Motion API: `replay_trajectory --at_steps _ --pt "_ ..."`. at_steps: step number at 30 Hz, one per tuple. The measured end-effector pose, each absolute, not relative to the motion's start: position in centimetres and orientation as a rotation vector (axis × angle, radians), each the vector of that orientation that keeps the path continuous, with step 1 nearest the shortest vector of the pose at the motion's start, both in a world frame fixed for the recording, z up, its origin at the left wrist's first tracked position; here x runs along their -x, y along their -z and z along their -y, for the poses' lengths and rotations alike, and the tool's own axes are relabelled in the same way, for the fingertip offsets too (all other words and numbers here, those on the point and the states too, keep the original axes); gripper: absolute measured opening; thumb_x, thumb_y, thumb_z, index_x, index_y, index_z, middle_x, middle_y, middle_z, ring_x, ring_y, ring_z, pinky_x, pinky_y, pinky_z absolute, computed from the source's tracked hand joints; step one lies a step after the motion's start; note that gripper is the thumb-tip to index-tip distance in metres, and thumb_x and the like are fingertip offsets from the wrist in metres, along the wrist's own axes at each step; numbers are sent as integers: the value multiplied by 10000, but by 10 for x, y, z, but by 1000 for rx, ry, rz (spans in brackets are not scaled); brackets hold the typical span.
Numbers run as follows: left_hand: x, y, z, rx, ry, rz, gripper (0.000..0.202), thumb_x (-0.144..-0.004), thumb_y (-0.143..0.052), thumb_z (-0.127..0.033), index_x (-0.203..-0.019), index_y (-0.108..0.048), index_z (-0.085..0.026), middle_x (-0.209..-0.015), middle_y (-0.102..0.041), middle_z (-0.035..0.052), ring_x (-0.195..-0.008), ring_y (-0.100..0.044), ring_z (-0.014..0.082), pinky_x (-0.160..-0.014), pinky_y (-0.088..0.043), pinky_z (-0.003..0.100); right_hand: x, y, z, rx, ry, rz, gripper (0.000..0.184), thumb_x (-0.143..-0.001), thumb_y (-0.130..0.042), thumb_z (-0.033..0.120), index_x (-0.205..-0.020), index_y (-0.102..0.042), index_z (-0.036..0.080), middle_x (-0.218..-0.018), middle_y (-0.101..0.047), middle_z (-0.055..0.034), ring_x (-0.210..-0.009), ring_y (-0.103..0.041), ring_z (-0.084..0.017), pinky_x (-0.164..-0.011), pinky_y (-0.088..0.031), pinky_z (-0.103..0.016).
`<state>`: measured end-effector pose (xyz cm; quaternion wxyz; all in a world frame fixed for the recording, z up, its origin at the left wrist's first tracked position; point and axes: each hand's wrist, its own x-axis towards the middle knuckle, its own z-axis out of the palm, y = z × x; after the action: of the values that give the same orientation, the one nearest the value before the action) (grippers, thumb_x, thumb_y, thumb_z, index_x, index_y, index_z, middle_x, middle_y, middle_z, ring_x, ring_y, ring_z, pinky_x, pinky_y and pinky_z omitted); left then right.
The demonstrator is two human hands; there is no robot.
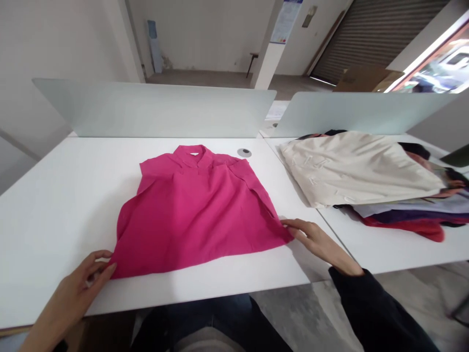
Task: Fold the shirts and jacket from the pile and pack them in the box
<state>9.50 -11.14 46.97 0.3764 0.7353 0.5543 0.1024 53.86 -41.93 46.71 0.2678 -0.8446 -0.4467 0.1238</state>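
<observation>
White table [54,210], pink shirt [205,215] — spread between left fingers [104,254] and right fingers [302,225], corners pinched

One left hand [78,286] and one right hand [311,238] — two in all. Just one pink shirt [198,215]. One heap of clothes [410,215], too overlapped for a sure count of pieces, but with one cream garment [359,171] on top. Two glass screens [164,110]; two bench tops [73,195] side by side; one round hole [245,153] near the shirt. Farther back, one water dispenser [155,54], one poster [286,22], one pillar [269,58], one rolling shutter [373,34] — plus at least one cardboard box [361,79].
</observation>
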Motion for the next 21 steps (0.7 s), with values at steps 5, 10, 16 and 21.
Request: replay_trajectory --at_steps 5,10,16,21 --pt "-133 -496 94 -2099 -60 -1422 583 -687 -520 -740 -1075 -519 -305 -846 -709 21 -648 -616 256 -691 -481 384 -536 -474 375 2525 -101 1216 542 -800 -593 493 -1248 -587 186 -838 -728 -80 -705 -663 -250 -639 -454 -324" --pt "-175 -495 61 -2314 -129 -1325 755 -779 -482 -685 -1369 -413 -217 -1223 -611 160 -1012 -632 337 -815 -499 424 -555 -473 333 2741 107 1293 688 -772 -557 222 -1438 -404 148 -893 -723 -127 -732 -667 -281 -617 -426 -319" --pt "-224 -487 15 -2573 -315 -1171 655 -834 -454 -518 -1385 -445 -163 -1360 -484 211 -1126 -575 358 -984 -426 494 -602 -473 294 2527 15 1325 579 -751 -584 194 -1325 -530 141 -1008 -724 -102 -840 -672 -241 -728 -466 -305" --pt "-239 -482 -17 -2376 -446 -1188 299 -838 -449 -433 -945 -614 -209 -890 -687 82 -866 -656 248 -839 -488 372 -635 -464 271 2357 -143 1155 284 -756 -570 233 -992 -705 153 -818 -727 -63 -731 -651 -185 -683 -460 -265"
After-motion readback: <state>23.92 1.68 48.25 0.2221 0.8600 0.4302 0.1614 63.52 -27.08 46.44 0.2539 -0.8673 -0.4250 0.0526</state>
